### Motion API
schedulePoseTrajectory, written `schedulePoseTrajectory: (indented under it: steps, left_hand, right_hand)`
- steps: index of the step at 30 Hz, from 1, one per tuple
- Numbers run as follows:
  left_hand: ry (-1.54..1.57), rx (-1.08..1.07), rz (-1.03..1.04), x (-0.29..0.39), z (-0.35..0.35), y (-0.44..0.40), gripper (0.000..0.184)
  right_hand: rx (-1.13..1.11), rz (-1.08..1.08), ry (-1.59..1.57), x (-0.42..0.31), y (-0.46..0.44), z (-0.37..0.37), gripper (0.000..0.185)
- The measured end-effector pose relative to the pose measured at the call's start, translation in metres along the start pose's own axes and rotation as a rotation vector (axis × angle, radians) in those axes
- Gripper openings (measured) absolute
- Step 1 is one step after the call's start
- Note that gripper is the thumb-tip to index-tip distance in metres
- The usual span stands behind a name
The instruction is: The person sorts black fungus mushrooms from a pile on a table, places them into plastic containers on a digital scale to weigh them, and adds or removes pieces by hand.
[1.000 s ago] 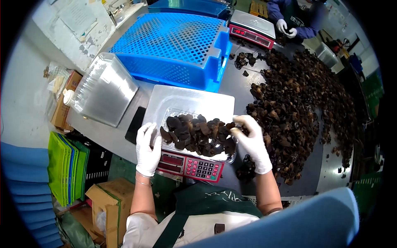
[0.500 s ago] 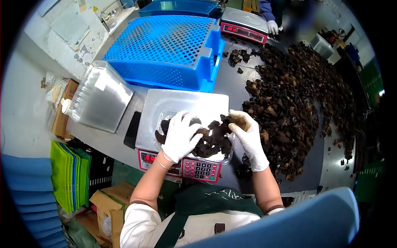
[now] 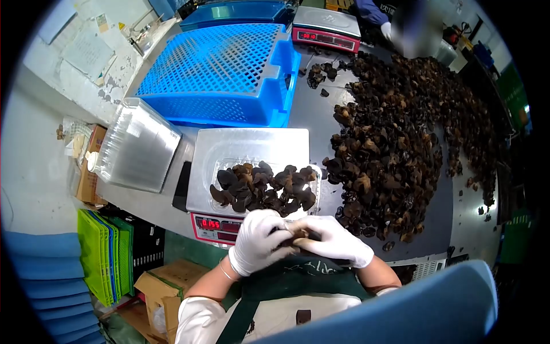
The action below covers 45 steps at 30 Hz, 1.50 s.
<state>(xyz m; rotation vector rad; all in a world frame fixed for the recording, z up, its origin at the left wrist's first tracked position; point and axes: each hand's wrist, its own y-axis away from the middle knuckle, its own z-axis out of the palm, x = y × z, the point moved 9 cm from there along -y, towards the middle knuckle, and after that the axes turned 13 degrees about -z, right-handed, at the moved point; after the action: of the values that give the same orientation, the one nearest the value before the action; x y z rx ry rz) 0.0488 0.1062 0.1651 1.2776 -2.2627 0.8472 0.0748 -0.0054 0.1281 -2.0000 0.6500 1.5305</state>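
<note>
Both my hands wear white gloves and meet in front of my apron, just below the near edge of a scale (image 3: pixel 252 143). The fingers of my left hand (image 3: pixel 258 241) and my right hand (image 3: pixel 332 239) are closed on a dark brown wood ear mushroom piece (image 3: pixel 302 235), mostly hidden by the gloves. Behind them, on the scale's metal plate, a transparent plastic tray (image 3: pixel 314 189) holds several dark wood ear pieces (image 3: pixel 246 184). The red display (image 3: pixel 210 223) reads 0.155; my hands cover the keypad.
A large heap of wood ears (image 3: pixel 389 166) spreads over the table on the right. Left of the scale are stacked transparent trays (image 3: pixel 140 149) and a black flat object (image 3: pixel 182 186). Beyond stand a blue crate (image 3: pixel 212 63) and a second scale (image 3: pixel 326 28), near a co-worker's gloved hand (image 3: pixel 387 30).
Both hands have drawn back from the tray toward my body and come together around a mushroom piece. The tray's contents are now uncovered.
</note>
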Motion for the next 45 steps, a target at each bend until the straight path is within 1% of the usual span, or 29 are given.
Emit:
schedulePoseTrajectory:
  steps: [2,4,6,8,9,11,12,14,16,18,21,22,24,26,28,29,30,31,32,33,34,36,38,39,40,41,42,43,45]
  left_hand:
    - [0.079,0.010,-0.053,0.001,-0.002,0.008,0.045]
    - [0.029,0.092,-0.165,-0.015,-0.022,0.019,0.046]
    - [0.026,0.266,-0.324,-0.046,-0.048,0.042,0.037]
    - [0.085,0.443,-0.462,-0.073,-0.075,0.062,0.025]
    - [0.059,0.538,-0.496,-0.083,-0.087,0.072,0.023]
    - [0.046,0.666,-0.540,-0.098,-0.102,0.084,0.022]
    - [0.062,0.699,-0.550,-0.102,-0.106,0.085,0.022]
    - [0.064,0.659,-0.533,-0.102,-0.101,0.075,0.021]
    - [-0.053,0.587,-0.529,-0.101,-0.090,0.061,0.021]
    - [-0.165,0.494,-0.526,-0.101,-0.078,0.048,0.028]
    - [-0.164,0.486,-0.553,-0.107,-0.066,0.045,0.036]
    - [-0.161,0.480,-0.540,-0.105,-0.066,0.045,0.036]
    - [-0.156,0.489,-0.579,-0.106,-0.066,0.048,0.038]
    - [-0.187,0.486,-0.601,-0.113,-0.070,0.058,0.040]
    - [-0.167,0.510,-0.647,-0.123,-0.075,0.070,0.040]
    - [-0.126,0.530,-0.681,-0.132,-0.076,0.079,0.041]
    - [-0.128,0.540,-0.717,-0.136,-0.079,0.085,0.041]
    - [-0.154,0.551,-0.722,-0.136,-0.081,0.089,0.041]
    - [-0.175,0.558,-0.724,-0.136,-0.083,0.092,0.041]
    - [-0.187,0.565,-0.715,-0.144,-0.083,0.099,0.041]
    - [-0.154,0.575,-0.729,-0.148,-0.083,0.101,0.041]
    - [-0.215,0.574,-0.731,-0.152,-0.084,0.102,0.041]
    - [-0.243,0.556,-0.746,-0.151,-0.084,0.093,0.041]
    - [-0.231,0.554,-0.734,-0.150,-0.082,0.087,0.040]
    - [-0.221,0.553,-0.722,-0.149,-0.080,0.080,0.040]
    - [-0.229,0.550,-0.686,-0.143,-0.079,0.072,0.041]
    - [-0.225,0.546,-0.676,-0.138,-0.078,0.065,0.041]
    - [-0.213,0.542,-0.660,-0.131,-0.077,0.059,0.042]
    - [-0.185,0.540,-0.639,-0.123,-0.075,0.050,0.043]
  right_hand:
    - [0.114,-0.194,0.041,0.009,0.032,-0.016,0.025]
    - [0.101,0.060,-0.019,0.031,0.082,-0.040,0.022]
    - [-0.235,0.597,-0.035,0.065,0.166,-0.042,0.027]
    - [-0.281,0.849,0.115,0.071,0.216,-0.049,0.030]
    - [-0.288,0.849,0.117,0.074,0.225,-0.046,0.030]
    - [0.039,0.562,0.069,0.069,0.214,-0.059,0.033]
    - [0.170,0.688,0.137,0.050,0.190,-0.067,0.031]
    - [0.397,0.273,0.316,0.040,0.142,-0.075,0.026]
    - [0.330,0.040,0.687,0.015,0.085,-0.067,0.023]
    - [0.396,-0.133,0.587,0.007,0.036,-0.055,0.026]
    - [0.394,-0.262,0.852,-0.003,-0.028,-0.042,0.034]
    - [0.426,-0.298,0.927,-0.001,-0.042,-0.040,0.036]
    - [0.270,-0.222,1.046,0.023,-0.067,-0.034,0.039]
    - [0.230,-0.164,0.987,0.030,-0.068,-0.041,0.035]
    - [0.493,-0.375,0.680,0.012,-0.042,-0.065,0.026]
    - [0.605,-0.245,0.355,0.022,-0.022,-0.080,0.019]
    - [0.720,-0.112,0.067,0.023,0.003,-0.095,0.021]
    - [0.832,-0.096,-0.287,0.041,0.034,-0.108,0.024]
    - [0.842,-0.266,-0.632,0.036,0.060,-0.117,0.030]
    - [0.646,-0.463,-1.070,0.023,0.080,-0.120,0.037]
    - [0.485,-0.697,-1.318,0.012,0.119,-0.124,0.049]
    - [0.121,-1.102,-1.236,-0.033,0.199,-0.132,0.059]
    - [0.273,-1.053,-1.071,-0.028,0.225,-0.149,0.064]
    - [0.600,-0.874,-0.921,0.002,0.228,-0.161,0.062]
    - [0.911,-0.688,-1.025,0.019,0.211,-0.157,0.052]
    - [1.033,-0.276,-0.509,0.048,0.215,-0.164,0.037]
    - [1.109,0.272,-0.131,0.063,0.198,-0.159,0.026]
    - [0.968,0.145,0.189,0.066,0.170,-0.155,0.029]
    - [0.848,0.234,0.614,0.084,0.139,-0.144,0.036]
